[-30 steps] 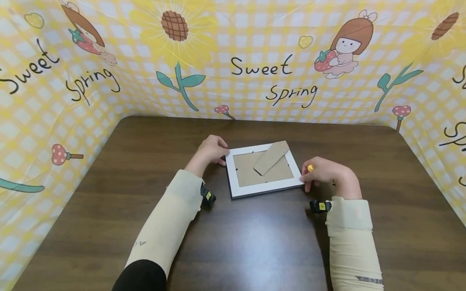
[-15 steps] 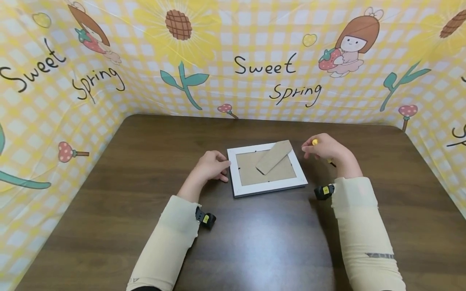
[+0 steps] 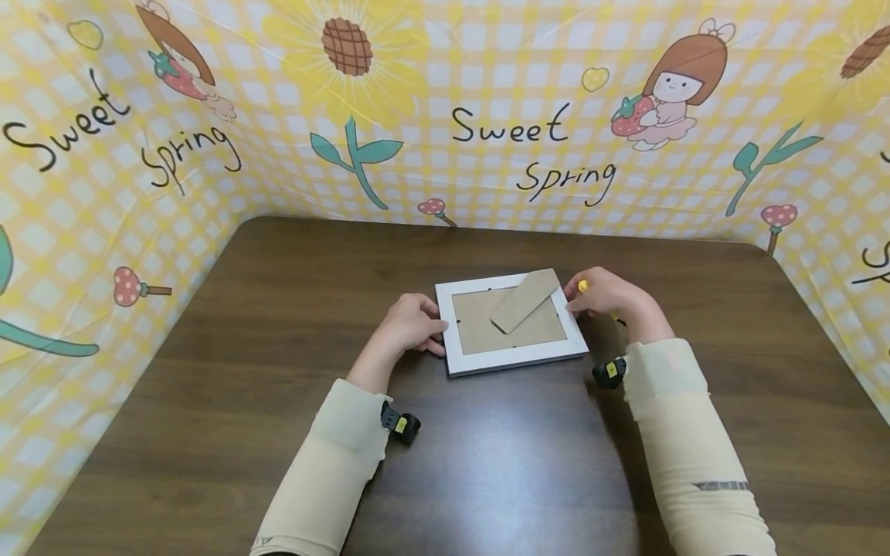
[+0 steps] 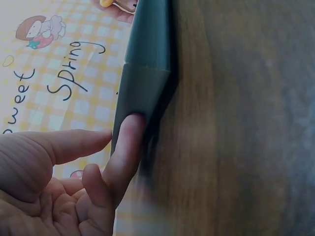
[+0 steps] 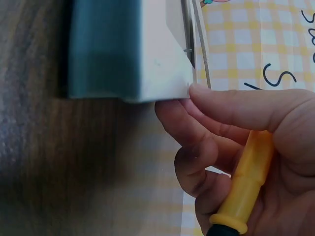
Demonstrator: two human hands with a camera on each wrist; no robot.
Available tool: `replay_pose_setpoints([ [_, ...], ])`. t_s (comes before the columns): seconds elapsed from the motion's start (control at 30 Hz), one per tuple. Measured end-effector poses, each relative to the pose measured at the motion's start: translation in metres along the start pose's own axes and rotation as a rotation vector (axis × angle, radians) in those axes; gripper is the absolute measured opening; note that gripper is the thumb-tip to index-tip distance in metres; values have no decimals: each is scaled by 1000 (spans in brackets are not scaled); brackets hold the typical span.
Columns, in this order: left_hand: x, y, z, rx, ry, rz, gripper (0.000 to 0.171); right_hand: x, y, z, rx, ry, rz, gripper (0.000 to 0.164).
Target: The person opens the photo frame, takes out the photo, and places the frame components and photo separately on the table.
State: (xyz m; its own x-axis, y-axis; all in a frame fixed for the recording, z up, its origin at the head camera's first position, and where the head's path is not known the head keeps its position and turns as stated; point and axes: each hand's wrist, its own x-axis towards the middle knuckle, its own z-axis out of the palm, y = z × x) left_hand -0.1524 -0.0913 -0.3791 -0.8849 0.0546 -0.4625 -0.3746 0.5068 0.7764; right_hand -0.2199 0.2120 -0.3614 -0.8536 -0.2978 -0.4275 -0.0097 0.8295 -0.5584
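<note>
A white-bordered picture frame [image 3: 514, 356] lies face down on the table, its brown backing board [image 3: 474, 328] showing. A brown stand flap [image 3: 523, 303] slants across the board and overlaps the border at upper right. My left hand [image 3: 410, 323] pinches the frame's left side, thumb above and a finger against the edge wall. On the opposite side, my right hand [image 3: 605, 297] has thumb and forefinger at the frame's right edge. That palm also holds a yellow-handled tool [image 5: 253, 164] with a black part; its working end is out of sight.
The dark wooden table [image 3: 299, 293] extends around the frame on every side. A yellow checked cloth [image 3: 487, 181] printed with flowers and lettering rises behind the table and along both sides.
My right hand left the frame's lower right corner, lifted away toward the upper right, and is back at the right edge. My left hand slid from the upper left corner down the left side.
</note>
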Motion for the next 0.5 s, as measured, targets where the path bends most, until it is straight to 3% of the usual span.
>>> replay_pose_setpoints([
  [0.5,14,7,-6,60,-17,42,33,-18,-2,8,-53,22,-3,14],
])
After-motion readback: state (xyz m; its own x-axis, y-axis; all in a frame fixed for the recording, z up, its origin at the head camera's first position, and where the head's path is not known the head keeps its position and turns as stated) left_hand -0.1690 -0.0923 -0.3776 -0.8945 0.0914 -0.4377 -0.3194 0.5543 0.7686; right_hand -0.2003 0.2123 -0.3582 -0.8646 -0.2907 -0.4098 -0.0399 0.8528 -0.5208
